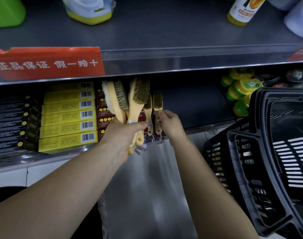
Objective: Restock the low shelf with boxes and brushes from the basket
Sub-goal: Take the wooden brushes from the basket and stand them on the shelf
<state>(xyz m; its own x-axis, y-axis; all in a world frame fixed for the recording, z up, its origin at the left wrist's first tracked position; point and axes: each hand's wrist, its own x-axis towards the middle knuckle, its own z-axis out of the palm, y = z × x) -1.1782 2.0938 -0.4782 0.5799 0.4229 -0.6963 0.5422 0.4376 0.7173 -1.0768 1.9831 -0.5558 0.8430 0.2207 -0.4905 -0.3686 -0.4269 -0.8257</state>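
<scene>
Brushes (130, 100) fan out of the left hand (124, 135), whose fingers curl round a bundle of pale, smooth wooden handles. The oval heads point away from the wrist and carry coarse brown bristles, and one has a white fluffy pad. Paper tags and string loops hang below the fist. Just beside it, the right hand (169, 123) pinches a small brush (158, 107) at its narrow neck between thumb and fingertips. This brush lies lengthwise on the low shelf (190, 104), its short bristle head beyond the fingers and its rounded handle end nearer the wrist. A second small brush (148, 109) lies between the two hands, close alongside the pinched one. Left of the left hand, flat yellow boxes (68, 116) with barcodes lie in a row. Black boxes (11, 121) sit further left, and dark red boxes (102, 111) are partly hidden behind the bundle. Right of the right hand the shelf is dark and matt. Beyond that stands the black plastic basket (267, 152), with slotted walls and floor, near round green-and-yellow tubs (240, 90).
</scene>
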